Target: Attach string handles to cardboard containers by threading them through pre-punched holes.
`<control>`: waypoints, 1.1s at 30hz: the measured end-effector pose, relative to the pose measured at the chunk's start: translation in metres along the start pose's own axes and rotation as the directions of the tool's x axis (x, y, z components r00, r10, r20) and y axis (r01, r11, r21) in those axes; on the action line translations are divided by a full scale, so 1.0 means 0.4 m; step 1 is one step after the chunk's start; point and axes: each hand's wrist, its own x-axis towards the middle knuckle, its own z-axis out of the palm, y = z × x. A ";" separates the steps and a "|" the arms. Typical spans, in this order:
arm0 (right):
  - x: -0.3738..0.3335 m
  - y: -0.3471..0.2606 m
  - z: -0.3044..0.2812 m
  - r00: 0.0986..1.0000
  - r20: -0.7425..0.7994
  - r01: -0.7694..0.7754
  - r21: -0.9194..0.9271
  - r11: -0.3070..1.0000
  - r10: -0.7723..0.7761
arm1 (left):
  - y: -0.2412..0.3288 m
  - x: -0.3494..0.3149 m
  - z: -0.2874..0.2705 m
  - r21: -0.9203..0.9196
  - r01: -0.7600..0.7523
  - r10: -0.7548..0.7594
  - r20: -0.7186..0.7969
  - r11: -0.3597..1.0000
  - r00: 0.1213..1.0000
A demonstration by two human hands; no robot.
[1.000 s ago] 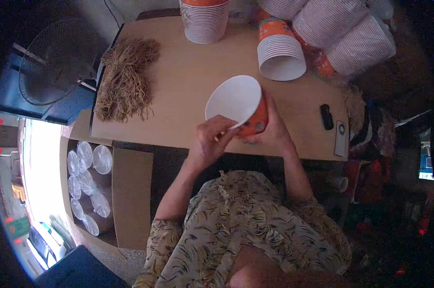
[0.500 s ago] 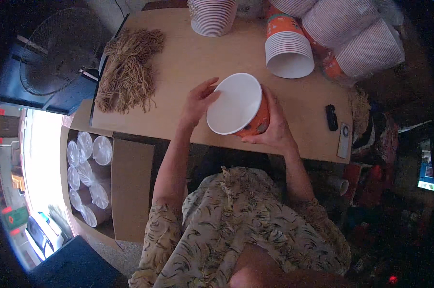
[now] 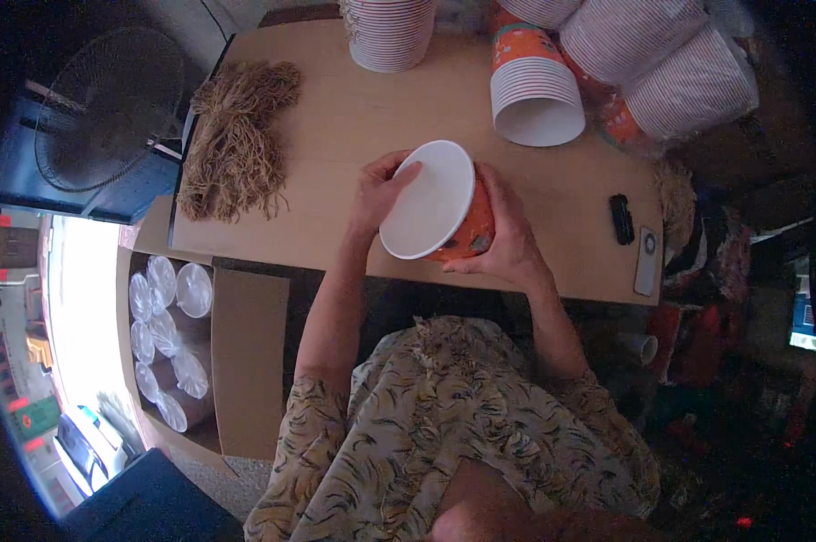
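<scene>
- I see the right hand [image 3: 512,239] grasping the orange paper tub [image 3: 435,203], palm and fingers along its outer wall; I'd say that leaves the mouth unblocked.
- The left hand [image 3: 376,194] grasps the opposite rim, thumb over the edge, other fingers partly hidden behind; it likely steadies the tilt.
- The tub sits between both hands' fingers, above the table [image 3: 335,135], white mouth turned leftward and up, probably for a look inside.
- Just beyond the right fingers, a nested stack [image 3: 539,99] lies sideways, open end facing them, perhaps for easy pulling.
- Right of those fingers lies a small black tool [image 3: 621,219], seemingly kept within reach.
- Left of the left fingers, brown cords [image 3: 241,144] lie bunched, presumably against tangling.
- Farthest beyond the right fingers, clear wrap apparently holds more stacks [image 3: 692,90] together.
</scene>
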 end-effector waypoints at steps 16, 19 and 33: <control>-0.011 0.021 0.000 1.000 -0.006 0.022 0.034 0.999 -0.022 | -0.028 0.008 -0.005 0.025 -0.060 0.060 -0.013 0.998 0.998; -0.012 0.017 -0.001 1.000 -0.009 0.018 0.021 1.000 -0.018 | -0.028 -0.002 -0.004 -0.012 -0.010 0.010 -0.012 1.000 1.000; -0.034 0.029 0.252 0.976 -0.180 -0.042 0.412 0.910 0.126 | 0.111 -0.034 -0.114 -0.316 0.022 -0.037 -0.043 0.948 0.998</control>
